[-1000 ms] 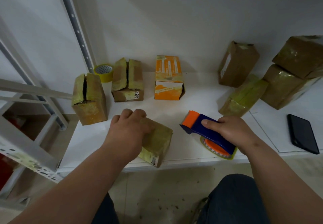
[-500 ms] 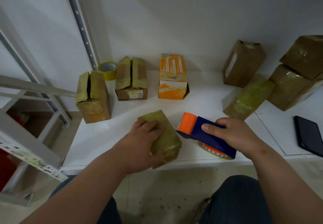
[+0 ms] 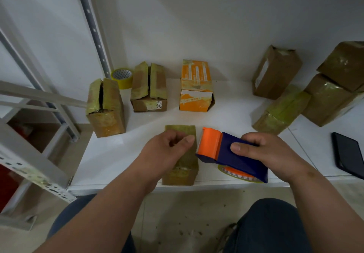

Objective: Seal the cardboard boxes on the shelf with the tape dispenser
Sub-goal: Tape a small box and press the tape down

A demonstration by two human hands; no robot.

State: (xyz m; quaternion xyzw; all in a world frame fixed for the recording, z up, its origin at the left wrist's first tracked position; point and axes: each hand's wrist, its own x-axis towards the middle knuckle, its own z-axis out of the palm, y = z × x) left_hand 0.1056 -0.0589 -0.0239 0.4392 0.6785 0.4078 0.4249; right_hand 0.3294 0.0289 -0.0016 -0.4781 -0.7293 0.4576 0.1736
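A small cardboard box wrapped in yellowish tape lies lengthwise at the front edge of the white shelf. My left hand rests on top of it with fingers curled and the thumb on its upper face, covering its middle. Just right of the box, my right hand grips the tape dispenser, which has a blue body and an orange head. The orange head points at the box's right side, and the tape roll shows under the dispenser.
Three boxes stand behind: a slit-topped one, one with raised flaps, an orange one. Several brown boxes pile at the right. A yellow tape roll sits by the shelf upright. A black phone lies far right.
My left hand has turned the small box from a slant to lie lengthwise and pushed it slightly right. The dispenser has risen a little and come closer to the box.
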